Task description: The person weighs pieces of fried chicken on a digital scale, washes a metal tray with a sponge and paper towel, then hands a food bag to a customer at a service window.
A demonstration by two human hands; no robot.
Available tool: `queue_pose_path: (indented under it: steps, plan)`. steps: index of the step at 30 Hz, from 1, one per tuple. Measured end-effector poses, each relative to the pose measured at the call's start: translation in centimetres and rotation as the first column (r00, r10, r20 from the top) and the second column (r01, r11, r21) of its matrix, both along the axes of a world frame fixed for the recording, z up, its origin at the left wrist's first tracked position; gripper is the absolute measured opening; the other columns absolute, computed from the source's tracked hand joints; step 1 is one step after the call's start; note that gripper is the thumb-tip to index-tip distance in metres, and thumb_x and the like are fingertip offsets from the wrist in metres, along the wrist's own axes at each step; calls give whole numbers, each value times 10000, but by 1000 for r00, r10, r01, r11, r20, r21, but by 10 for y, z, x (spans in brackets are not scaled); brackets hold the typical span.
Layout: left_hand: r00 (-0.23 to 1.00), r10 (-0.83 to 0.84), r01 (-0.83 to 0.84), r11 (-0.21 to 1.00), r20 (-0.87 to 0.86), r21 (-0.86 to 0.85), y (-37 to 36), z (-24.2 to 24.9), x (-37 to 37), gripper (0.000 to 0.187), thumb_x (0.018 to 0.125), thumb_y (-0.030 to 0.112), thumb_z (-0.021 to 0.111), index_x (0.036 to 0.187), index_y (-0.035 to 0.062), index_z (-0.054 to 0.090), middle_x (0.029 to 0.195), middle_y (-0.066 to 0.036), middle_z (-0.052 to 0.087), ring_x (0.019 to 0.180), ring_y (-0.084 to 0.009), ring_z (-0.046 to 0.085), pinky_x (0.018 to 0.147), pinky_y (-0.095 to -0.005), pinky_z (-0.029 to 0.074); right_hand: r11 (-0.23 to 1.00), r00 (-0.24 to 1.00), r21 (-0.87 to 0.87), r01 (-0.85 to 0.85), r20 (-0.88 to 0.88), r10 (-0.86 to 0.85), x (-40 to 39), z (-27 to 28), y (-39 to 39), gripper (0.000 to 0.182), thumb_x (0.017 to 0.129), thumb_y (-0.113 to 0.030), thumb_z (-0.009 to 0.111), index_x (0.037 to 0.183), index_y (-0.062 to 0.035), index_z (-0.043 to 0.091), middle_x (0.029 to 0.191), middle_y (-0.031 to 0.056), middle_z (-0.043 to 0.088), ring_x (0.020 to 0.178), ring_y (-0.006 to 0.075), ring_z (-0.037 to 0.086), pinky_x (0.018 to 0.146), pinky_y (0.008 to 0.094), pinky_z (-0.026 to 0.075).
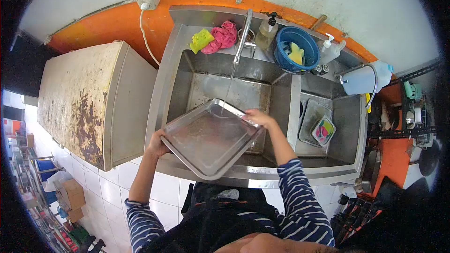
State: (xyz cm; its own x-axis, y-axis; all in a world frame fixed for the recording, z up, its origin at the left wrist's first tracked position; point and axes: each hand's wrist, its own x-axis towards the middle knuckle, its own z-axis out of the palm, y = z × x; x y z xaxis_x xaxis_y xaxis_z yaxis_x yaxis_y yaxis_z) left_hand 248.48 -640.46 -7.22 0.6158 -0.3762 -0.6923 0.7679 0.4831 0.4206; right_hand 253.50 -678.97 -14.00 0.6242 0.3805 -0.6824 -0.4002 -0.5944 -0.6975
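A large rectangular metal tray [211, 140] is held tilted over the left basin of the steel sink [187, 60]. My left hand [157, 145] grips its left corner, fingers wrapped around the rim. On the opposite side, my right hand [260, 118] is closed on the upper right rim. Water runs from the faucet [238, 53] onto the tray's far corner. Parts of the fingers on both hands are hidden by the tray's edge.
Behind the basin lie a yellow-green sponge [201, 40], a pink cloth [225, 36], a soap bottle [267, 32] and a blue bucket [283, 56]. The right basin holds trays [309, 117] and a small container [324, 131]. A rusty white cabinet [84, 107] stands left.
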Motion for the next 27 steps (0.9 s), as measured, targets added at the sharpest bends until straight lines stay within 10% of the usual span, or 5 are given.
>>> queue_pose_path:
  steps: [10,16,20,22,27]
  plan:
    - [982,-107,141,964,-154,227,-104,-177,19,310,761,189,473,989,-19,508,916,-126,574,828,-243,563,772,-369,451,912,789,-242,332,601,-127,-69,70,-60,442,770,-166,511,1154,11,380,987,254,527,929,381,510,807,383,402]
    - [985,-158,143,973,74,182,-130,-93,5,347,704,58,476,1044,-14,460,937,-121,533,894,-224,530,711,-364,471,522,591,-328,787,643,-488,-69,22,-40,398,804,-155,460,1168,-17,373,969,264,515,877,372,514,738,437,400]
    - [942,-168,81,954,290,290,-122,-65,-3,500,677,-21,426,1170,6,348,1042,-133,474,930,-201,498,737,-318,454,570,742,-542,617,642,-193,-57,-49,33,565,804,-363,439,1241,-36,294,1299,228,203,1210,373,180,937,504,226]
    - [858,-229,18,908,459,419,-118,-83,-16,517,666,-37,419,1177,2,344,1043,-126,473,935,-192,491,758,-294,432,688,641,-170,705,569,-516,-44,-99,84,632,829,-420,374,1306,-68,154,1359,199,58,1255,351,41,973,520,76]
    - [907,-119,-69,904,403,422,-98,-40,-25,567,639,-54,413,1197,-25,319,1074,-116,468,991,-185,453,858,-267,335,994,660,71,79,744,-106,-23,-44,147,658,826,-390,398,1317,-66,103,1372,168,17,1264,335,16,990,492,61]
